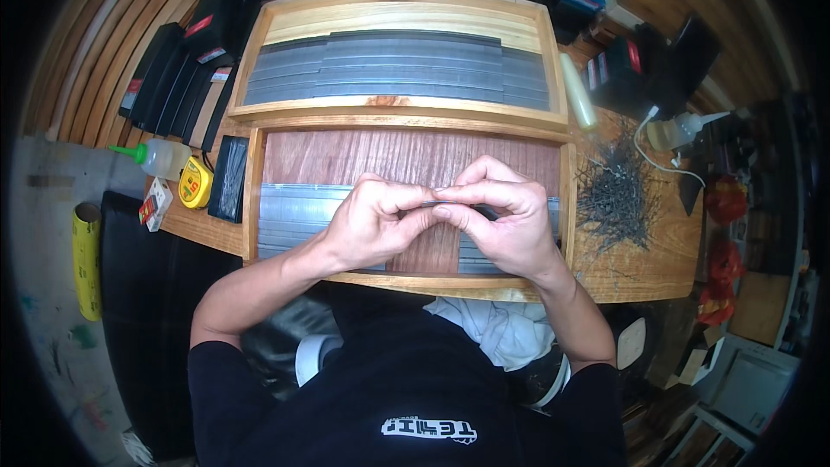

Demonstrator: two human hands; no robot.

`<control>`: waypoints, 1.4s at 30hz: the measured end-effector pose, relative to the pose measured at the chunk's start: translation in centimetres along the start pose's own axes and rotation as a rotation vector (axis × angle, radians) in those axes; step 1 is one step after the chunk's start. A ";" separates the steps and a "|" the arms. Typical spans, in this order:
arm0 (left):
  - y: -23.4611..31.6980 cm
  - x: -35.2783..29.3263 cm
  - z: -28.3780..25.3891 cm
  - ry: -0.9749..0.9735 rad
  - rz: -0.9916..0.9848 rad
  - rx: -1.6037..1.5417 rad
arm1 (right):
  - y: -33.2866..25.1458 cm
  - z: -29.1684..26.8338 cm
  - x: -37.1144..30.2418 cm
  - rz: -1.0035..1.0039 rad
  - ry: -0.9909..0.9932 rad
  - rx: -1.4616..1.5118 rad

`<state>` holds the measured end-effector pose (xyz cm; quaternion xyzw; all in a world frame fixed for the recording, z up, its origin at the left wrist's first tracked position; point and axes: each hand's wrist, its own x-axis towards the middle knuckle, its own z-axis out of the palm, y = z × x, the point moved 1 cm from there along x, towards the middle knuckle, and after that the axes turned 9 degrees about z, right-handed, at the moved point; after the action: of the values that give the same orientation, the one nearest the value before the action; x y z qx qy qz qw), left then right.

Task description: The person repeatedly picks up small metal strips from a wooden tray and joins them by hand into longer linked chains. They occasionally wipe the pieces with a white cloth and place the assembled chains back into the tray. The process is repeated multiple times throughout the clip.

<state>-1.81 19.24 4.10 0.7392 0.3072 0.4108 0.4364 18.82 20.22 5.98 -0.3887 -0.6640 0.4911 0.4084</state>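
My left hand [367, 220] and my right hand [510, 212] meet above the near wooden tray [567, 199]. Both are closed in a pinch, fingertips touching or nearly so, on a thin dark strip [430, 203] that is mostly hidden by the fingers. Inside this tray, flat grey metal strips [298, 207] lie in rows at the left. More grey strips [484, 261] lie at the right, partly under my right hand. Bare reddish wood shows between them. Behind it, a second wooden tray [389, 112] holds overlapping rows of grey strips [406, 69].
Right of the trays is a loose heap of thin dark metal slivers [616, 195]. A white-spouted bottle [679, 131] and a pale roll [579, 91] stand near it. At left are a yellow tape measure [195, 182], a green-nozzled bottle [164, 158] and a black box [228, 177].
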 end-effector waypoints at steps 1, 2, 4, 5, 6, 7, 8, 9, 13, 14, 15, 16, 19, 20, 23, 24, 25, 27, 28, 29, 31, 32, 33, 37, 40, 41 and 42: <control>0.2 0.1 0.0 -0.014 -0.010 0.018 | 0.2 -0.1 -0.1 -0.010 -0.003 -0.004; 0.3 0.1 0.0 -0.013 -0.019 0.008 | 0.1 -0.2 -0.1 -0.005 -0.010 0.010; 0.5 0.0 -0.1 -0.011 -0.040 -0.009 | 0.0 -0.1 0.0 0.002 -0.026 0.041; 0.5 0.0 -0.1 -0.008 -0.034 -0.003 | 0.1 -0.1 0.0 0.012 -0.032 0.048; 0.4 -0.1 0.0 -0.004 -0.027 0.001 | 0.3 -0.1 0.0 0.022 -0.038 0.054; 0.3 -0.1 0.0 0.001 -0.020 0.006 | 0.4 -0.2 0.0 0.031 -0.045 0.060; 0.3 0.0 0.0 0.001 -0.027 -0.002 | 0.4 -0.2 0.0 0.031 -0.043 0.068; 0.3 -0.1 0.0 0.002 -0.034 -0.009 | 0.4 -0.1 0.1 0.030 -0.043 0.076; 0.5 0.0 -0.5 -0.058 -0.088 -0.010 | 0.2 -0.2 0.1 0.027 -0.046 0.071; 0.4 0.0 -0.4 -0.057 -0.074 -0.011 | 0.3 -0.2 0.1 0.024 -0.047 0.067; 0.2 -0.1 -0.4 -0.054 -0.060 -0.012 | 0.3 -0.2 0.1 0.020 -0.049 0.064; 0.1 -0.1 -0.4 -0.052 -0.046 -0.013 | 0.3 -0.2 0.1 0.017 -0.051 0.061; 0.4 0.0 -0.4 -0.049 -0.038 -0.007 | 0.4 -0.2 0.1 0.011 -0.047 0.057; 0.4 -0.1 -0.4 -0.049 -0.041 -0.007 | 0.3 -0.1 0.1 0.011 -0.046 0.056; 0.5 0.0 -0.5 -0.060 -0.052 0.000 | 0.2 -0.1 0.2 0.012 -0.039 0.054; 0.5 0.0 -0.6 -0.069 -0.059 0.008 | 0.3 -0.1 0.2 0.013 -0.038 0.057; 0.6 0.0 -0.7 -0.078 -0.065 0.016 | 0.4 0.0 0.2 0.014 -0.036 0.059; 0.3 -0.2 -0.4 -0.050 -0.054 -0.006 | 0.2 0.0 0.2 0.016 -0.030 0.047; 0.1 -0.2 -0.3 -0.035 -0.049 -0.017 | 0.1 0.0 0.2 0.017 -0.026 0.042; -0.2 -0.3 -0.2 -0.024 -0.030 -0.023 | 0.1 0.0 0.2 0.010 -0.023 0.042; -0.4 -0.3 0.0 -0.001 0.007 -0.035 | 0.1 0.1 0.2 -0.003 -0.018 0.042; -0.2 -0.3 0.0 0.015 0.003 -0.032 | 0.0 0.2 0.2 0.000 -0.016 0.038; 0.1 -0.2 0.2 0.030 -0.001 -0.031 | -0.2 0.3 0.2 0.004 -0.012 0.032; 0.3 0.0 0.2 0.034 0.046 -0.005 | 0.0 0.2 0.3 -0.031 -0.035 -0.008; 0.1 -0.2 0.2 0.023 0.021 -0.010 | 0.1 0.3 0.3 -0.021 -0.029 0.005; 0.2 -0.2 0.1 0.005 0.009 -0.004 | 0.1 0.3 0.3 -0.022 -0.030 0.004; 0.2 -0.2 -0.1 -0.014 -0.004 0.002 | 0.1 0.3 0.3 -0.023 -0.030 0.002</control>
<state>-2.03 19.03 4.25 0.7418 0.3058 0.4045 0.4388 18.44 20.45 5.91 -0.3732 -0.6740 0.4930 0.4042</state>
